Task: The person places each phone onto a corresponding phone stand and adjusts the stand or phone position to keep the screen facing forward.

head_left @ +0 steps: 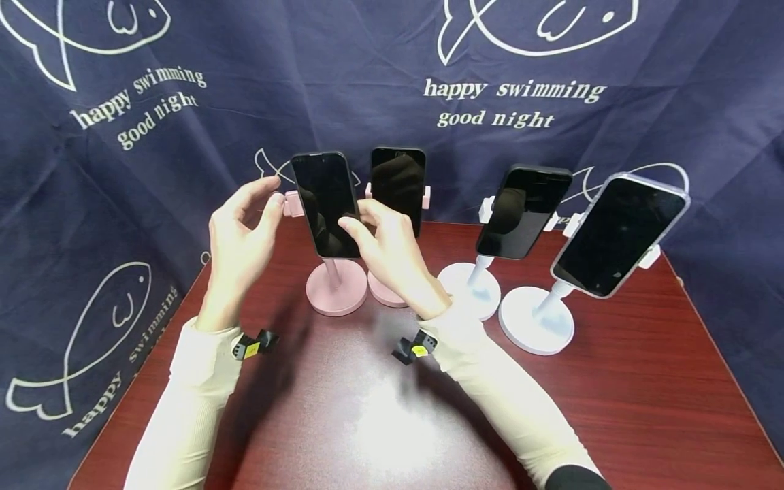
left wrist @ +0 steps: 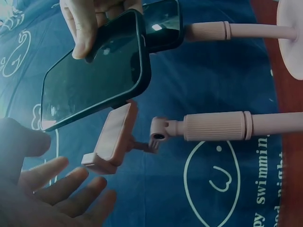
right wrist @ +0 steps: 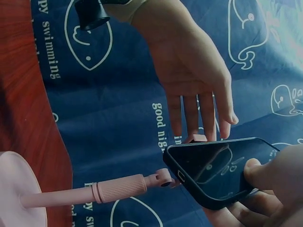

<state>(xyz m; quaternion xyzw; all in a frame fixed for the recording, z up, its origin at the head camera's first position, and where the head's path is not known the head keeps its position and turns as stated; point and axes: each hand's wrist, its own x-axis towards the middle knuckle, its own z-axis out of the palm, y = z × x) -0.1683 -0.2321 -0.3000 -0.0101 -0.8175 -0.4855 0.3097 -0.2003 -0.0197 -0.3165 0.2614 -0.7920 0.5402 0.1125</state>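
Note:
My right hand holds a black smartphone by its right side, thumb on the dark screen and fingers behind. In the left wrist view, the phone stands at an angle to the pink clamp of a phone stand, with one long edge close to the clamp's far end. My left hand is beside the clamp's left end, its fingers extended and holding nothing. From the right wrist view, those fingertips reach near the clamp, which is mostly hidden behind the phone.
Just behind, a second pink stand carries another black phone. To the right, two white stands bear a black phone and a light-cased phone. Navy printed cloth hangs behind the reddish wooden table.

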